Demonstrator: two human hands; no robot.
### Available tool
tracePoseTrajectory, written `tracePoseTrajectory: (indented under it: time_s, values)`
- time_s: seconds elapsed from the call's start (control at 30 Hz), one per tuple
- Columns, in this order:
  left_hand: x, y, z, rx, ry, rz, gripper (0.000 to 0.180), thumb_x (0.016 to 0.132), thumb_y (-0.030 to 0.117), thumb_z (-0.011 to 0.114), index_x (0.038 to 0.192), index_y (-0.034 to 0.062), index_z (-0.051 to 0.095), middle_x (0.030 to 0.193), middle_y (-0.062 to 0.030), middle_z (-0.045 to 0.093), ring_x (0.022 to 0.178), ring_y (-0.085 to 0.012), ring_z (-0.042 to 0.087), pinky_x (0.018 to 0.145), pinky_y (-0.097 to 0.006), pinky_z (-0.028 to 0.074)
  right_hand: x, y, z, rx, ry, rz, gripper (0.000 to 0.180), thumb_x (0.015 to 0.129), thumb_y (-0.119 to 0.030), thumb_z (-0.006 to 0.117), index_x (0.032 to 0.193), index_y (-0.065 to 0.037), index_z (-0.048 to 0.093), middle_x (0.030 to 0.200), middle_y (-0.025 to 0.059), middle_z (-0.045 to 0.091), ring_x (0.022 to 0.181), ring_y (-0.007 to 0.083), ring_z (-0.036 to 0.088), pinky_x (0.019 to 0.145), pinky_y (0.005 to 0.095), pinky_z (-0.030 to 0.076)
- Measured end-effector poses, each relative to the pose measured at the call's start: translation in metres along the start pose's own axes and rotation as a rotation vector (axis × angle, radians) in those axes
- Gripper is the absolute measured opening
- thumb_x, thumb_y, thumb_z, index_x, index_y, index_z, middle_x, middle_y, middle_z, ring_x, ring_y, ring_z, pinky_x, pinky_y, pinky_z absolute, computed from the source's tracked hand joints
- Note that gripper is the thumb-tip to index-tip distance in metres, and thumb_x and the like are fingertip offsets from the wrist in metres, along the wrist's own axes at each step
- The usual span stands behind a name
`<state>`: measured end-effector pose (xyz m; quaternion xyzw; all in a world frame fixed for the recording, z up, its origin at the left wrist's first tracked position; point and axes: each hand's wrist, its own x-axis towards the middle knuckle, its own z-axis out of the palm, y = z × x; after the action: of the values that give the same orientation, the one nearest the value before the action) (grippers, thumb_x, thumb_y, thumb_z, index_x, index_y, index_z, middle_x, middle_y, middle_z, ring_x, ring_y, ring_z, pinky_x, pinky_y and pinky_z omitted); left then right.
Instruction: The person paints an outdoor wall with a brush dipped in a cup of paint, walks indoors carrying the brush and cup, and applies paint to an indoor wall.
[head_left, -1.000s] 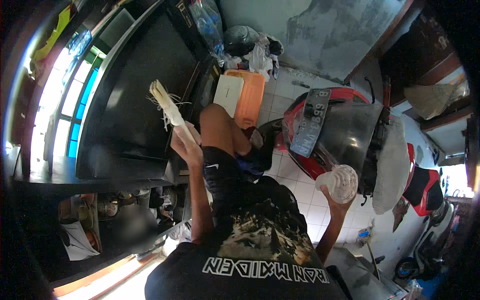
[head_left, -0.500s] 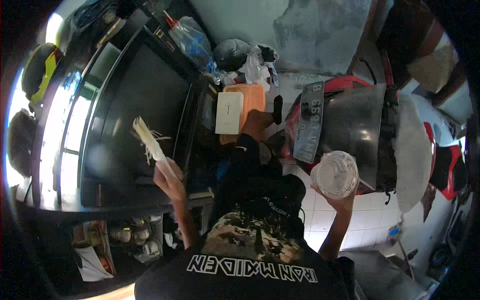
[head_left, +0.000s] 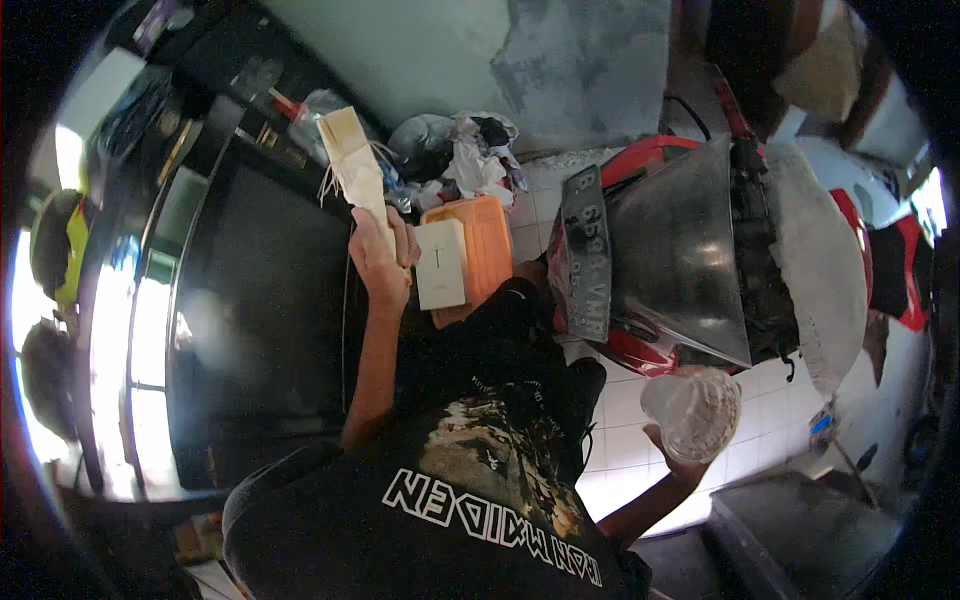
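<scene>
My left hand (head_left: pixel 382 262), raised at the left of centre, is wrapped round the handle of a pale flat paintbrush (head_left: pixel 354 165). Its broad cream head points up, with stray fibres sticking out along the sides. On the right, my right hand (head_left: pixel 684 466) grips a clear plastic tub (head_left: pixel 697 415) from below and behind. The tub is tilted and shows whitish smears; what it contains is hard to make out. Brush and tub are well apart.
A red motorcycle (head_left: pixel 640 350) with a dark windshield stands on the right over white floor tiles. A large dark television (head_left: pixel 270 320) fills the left. Ahead, an orange container (head_left: pixel 490 245) holds a white box (head_left: pixel 442 265); plastic bags (head_left: pixel 480 160) lie by the wall.
My left hand has lifted the paintbrush up and to the right. My right hand has lowered the tub and shifted it slightly right. The whole view has turned a little.
</scene>
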<state>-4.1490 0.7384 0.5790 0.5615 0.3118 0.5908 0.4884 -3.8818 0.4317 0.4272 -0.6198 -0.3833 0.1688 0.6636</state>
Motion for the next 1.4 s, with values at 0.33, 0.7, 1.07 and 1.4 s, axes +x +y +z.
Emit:
tracePoseTrajectory:
  time_s: [0.33, 0.7, 1.07, 1.4]
  values:
    - [0.198, -0.129, 0.079, -0.07, -0.418, -0.118, 0.042, 0.096, 0.037, 0.034, 0.075, 0.0023, 0.047, 0.046, 0.0007, 0.034, 0.038, -0.007, 0.03, 0.037, -0.024, 0.026, -0.009, -0.047, 0.018, -0.401, 0.174, 0.05, 0.074, 0.057, -0.023, 0.072, 0.121, -0.005, 0.039, 0.113, 0.0123, 0.045, 0.107, 0.0268, 0.043, 0.099, 0.0436, 0.032]
    - [0.51, -0.266, 0.103, 0.442, -0.555, 0.725, 0.011, 0.081, 0.009, 0.055, 0.076, -0.0002, 0.053, 0.064, -0.0128, 0.054, 0.055, -0.0186, 0.057, 0.051, -0.028, 0.041, 0.122, -0.18, 0.151, -0.579, 0.383, 0.554, 0.067, 0.063, -0.024, 0.07, 0.118, -0.006, 0.035, 0.109, 0.0094, 0.042, 0.101, 0.0256, 0.042, 0.096, 0.0428, 0.031]
    - [0.57, -0.378, -0.055, 0.951, -0.451, 0.343, 0.023, 0.087, 0.017, 0.047, 0.082, -0.0046, 0.054, 0.064, -0.0201, 0.053, 0.057, -0.0327, 0.055, 0.053, -0.037, 0.041, 0.29, -0.142, 0.202, -0.315, 0.252, 0.451, 0.062, 0.068, -0.025, 0.068, 0.116, -0.008, 0.032, 0.105, 0.0067, 0.04, 0.096, 0.0245, 0.04, 0.094, 0.0421, 0.03]
    - [0.465, -0.343, -0.098, 0.767, -0.302, -0.45, 0.029, 0.088, 0.023, 0.046, 0.075, -0.0023, 0.053, 0.063, -0.0172, 0.053, 0.054, -0.0266, 0.049, 0.052, -0.038, 0.037, 0.492, -0.029, 0.283, 0.664, -0.085, 0.118, 0.05, 0.077, -0.032, 0.063, 0.115, -0.009, 0.04, 0.095, 0.0064, 0.048, 0.085, 0.024, 0.046, 0.083, 0.0421, 0.035]
